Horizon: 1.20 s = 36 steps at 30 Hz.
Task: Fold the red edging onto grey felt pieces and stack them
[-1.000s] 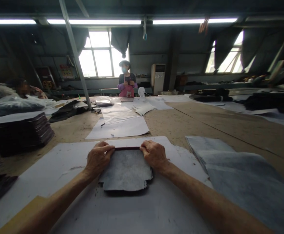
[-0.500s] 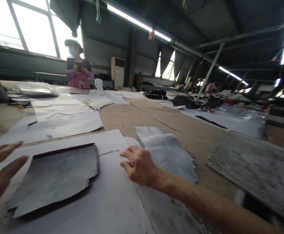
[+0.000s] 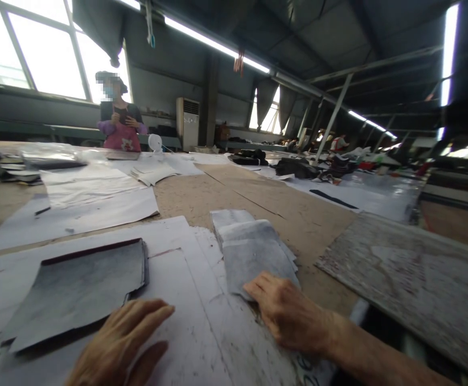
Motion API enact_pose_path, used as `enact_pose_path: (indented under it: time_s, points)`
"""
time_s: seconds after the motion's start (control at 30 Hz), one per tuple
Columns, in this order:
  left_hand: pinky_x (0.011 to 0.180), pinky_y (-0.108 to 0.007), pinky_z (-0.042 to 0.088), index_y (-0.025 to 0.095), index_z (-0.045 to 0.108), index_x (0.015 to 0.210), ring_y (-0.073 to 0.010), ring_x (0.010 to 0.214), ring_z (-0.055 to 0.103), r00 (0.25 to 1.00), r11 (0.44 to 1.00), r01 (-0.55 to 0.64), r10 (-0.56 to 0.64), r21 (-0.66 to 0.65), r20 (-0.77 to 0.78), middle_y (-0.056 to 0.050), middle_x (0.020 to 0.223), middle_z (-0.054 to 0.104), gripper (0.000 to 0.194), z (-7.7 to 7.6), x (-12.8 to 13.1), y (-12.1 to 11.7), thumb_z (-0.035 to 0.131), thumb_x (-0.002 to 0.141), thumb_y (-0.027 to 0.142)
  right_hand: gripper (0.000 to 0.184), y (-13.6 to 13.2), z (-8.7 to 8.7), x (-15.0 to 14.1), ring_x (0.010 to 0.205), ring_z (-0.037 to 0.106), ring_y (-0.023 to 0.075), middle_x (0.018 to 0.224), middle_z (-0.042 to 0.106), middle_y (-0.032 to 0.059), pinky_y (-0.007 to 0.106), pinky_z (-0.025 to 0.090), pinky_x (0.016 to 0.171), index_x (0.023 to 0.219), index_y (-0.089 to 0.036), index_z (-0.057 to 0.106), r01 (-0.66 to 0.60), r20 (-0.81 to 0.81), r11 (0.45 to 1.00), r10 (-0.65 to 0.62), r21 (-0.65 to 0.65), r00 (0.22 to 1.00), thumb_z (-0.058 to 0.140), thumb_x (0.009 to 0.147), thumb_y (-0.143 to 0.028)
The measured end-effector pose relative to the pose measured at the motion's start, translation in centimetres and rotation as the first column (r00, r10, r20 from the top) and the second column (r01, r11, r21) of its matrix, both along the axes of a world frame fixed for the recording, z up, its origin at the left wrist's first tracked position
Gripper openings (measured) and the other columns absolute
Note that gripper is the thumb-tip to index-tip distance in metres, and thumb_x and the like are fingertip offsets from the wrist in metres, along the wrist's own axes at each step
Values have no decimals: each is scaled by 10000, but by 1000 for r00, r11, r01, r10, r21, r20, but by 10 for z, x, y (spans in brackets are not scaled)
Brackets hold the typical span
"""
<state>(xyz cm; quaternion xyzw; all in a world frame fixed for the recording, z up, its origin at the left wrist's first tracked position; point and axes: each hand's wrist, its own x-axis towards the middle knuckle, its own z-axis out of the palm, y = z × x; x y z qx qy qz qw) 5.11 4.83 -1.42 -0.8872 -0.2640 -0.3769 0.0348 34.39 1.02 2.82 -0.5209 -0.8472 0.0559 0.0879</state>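
A stack of grey cut pieces [image 3: 84, 289], with a dark folded strip along its far edge, lies on white paper at the left. My left hand [image 3: 125, 343] is over the paper by the stack's near right corner, its fingers stretched and thumb apart, holding nothing. To the right lies a fanned pile of grey sheets [image 3: 258, 252], which look like the same grey material. My right hand [image 3: 282, 311] is at the pile's near edge, fingers closed on the edge of the top grey sheet. Its thumb is mostly hidden.
White paper [image 3: 177, 284] covers the table's near part. A stained grey board [image 3: 410, 279] lies at the right, with a dark gap below it. Further off are white sheets [image 3: 97, 187], dark material piles [image 3: 302, 167], a small white fan [image 3: 155, 142] and a standing person [image 3: 121, 120].
My view has swung right. Both hands have let go of the grey stack's dark edge. My right hand has moved to the pile of grey sheets; my left hand has followed to the right.
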Motion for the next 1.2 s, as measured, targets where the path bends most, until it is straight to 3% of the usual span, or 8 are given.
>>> enact_pose_path:
  time_s: [0.17,0.3,0.47,0.6,0.77,0.93,1.07,1.2]
  points:
    - [783,-305,497,206,481,1150,-190,954,555,996,987,73,-79,-145,-34,-70,1086,582,296,0,44,-9,434,859,239,348,6,-10,10,806,513,213,855,592,115,341,408,761,915,-85,610,78,-244,997,-74,4,967,399,641,-39]
    - [847,-354,467,204,422,1228,-206,1025,519,985,977,117,-138,-180,-106,-64,1185,544,370,3,77,0,431,860,240,348,6,-10,23,721,563,162,840,621,62,262,448,662,961,-116,582,237,-513,967,-249,-90,822,343,707,-118]
    - [938,-370,386,166,451,1213,-206,1097,460,975,970,47,-96,-237,-200,-76,1238,497,349,14,124,28,418,873,237,415,3,-15,35,604,560,146,734,604,50,240,446,546,1018,-82,539,307,-657,929,-365,-208,659,296,691,-162]
    - [897,-375,378,160,510,1120,-215,1038,475,975,973,12,-62,-229,-211,-84,1141,534,282,13,149,51,400,868,224,329,0,-11,30,615,539,139,719,593,30,233,427,552,914,-118,580,292,-661,934,-353,-206,662,361,673,-169]
    - [820,-362,380,168,578,843,-217,924,495,966,968,-33,-33,-248,-257,-66,932,554,137,5,156,61,461,771,166,211,-1,-8,4,704,510,173,746,572,35,294,394,685,818,-151,619,301,-619,950,-289,-88,731,580,624,-224]
    - [890,-416,329,171,562,901,-225,951,488,965,965,-67,-1,-253,-261,-69,967,551,158,4,156,60,446,802,212,35,11,-21,1,707,515,172,670,568,24,305,388,731,643,-173,607,359,-674,932,-295,-47,677,581,660,-190]
    - [984,-528,176,202,519,1057,-246,1050,447,976,966,-61,6,-249,-219,-66,1076,546,244,5,157,57,412,844,255,86,29,-6,61,578,519,125,630,563,-12,257,438,585,718,-166,600,576,-783,809,-433,-118,447,602,743,-248]
    - [996,-586,56,205,543,1016,-266,1084,420,989,959,-43,2,-280,-147,-68,1044,562,227,3,157,56,445,812,220,233,25,45,141,708,553,118,893,561,32,276,484,614,998,-128,534,820,-901,556,-414,-136,131,497,877,-325]
